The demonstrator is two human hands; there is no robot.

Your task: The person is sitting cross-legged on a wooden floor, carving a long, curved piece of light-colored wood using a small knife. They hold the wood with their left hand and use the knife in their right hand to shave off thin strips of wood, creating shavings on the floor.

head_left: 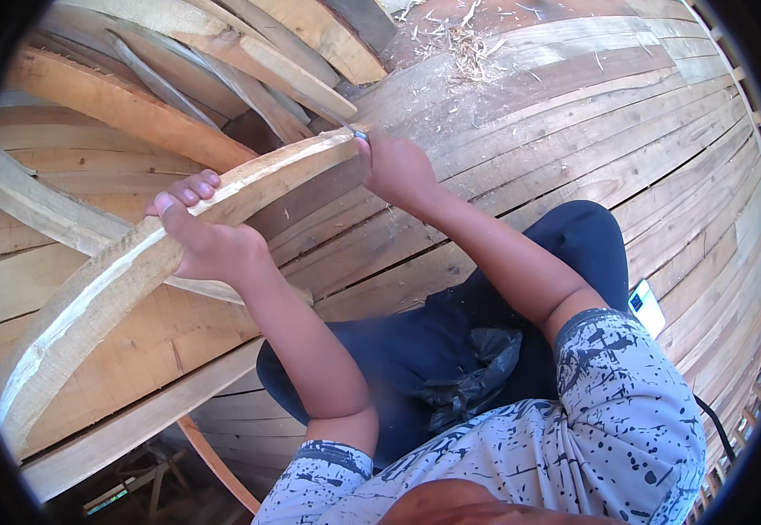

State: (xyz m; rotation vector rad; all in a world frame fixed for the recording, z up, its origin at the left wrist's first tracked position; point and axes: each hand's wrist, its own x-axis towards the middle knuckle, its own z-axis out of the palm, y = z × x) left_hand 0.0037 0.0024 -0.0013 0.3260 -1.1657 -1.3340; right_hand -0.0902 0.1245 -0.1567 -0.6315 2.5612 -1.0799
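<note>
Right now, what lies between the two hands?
Between the left hand and the right hand, the head view shows a stretch of the curved beam, a pale strip along it.

Left hand [214, 243] gripping curved timber [92, 302], right hand [398, 171] holding slim tool [360, 136]

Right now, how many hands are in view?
2: the left hand grips the curved beam; the right hand holds a mostly hidden tool at the beam's upper-right end.
</note>
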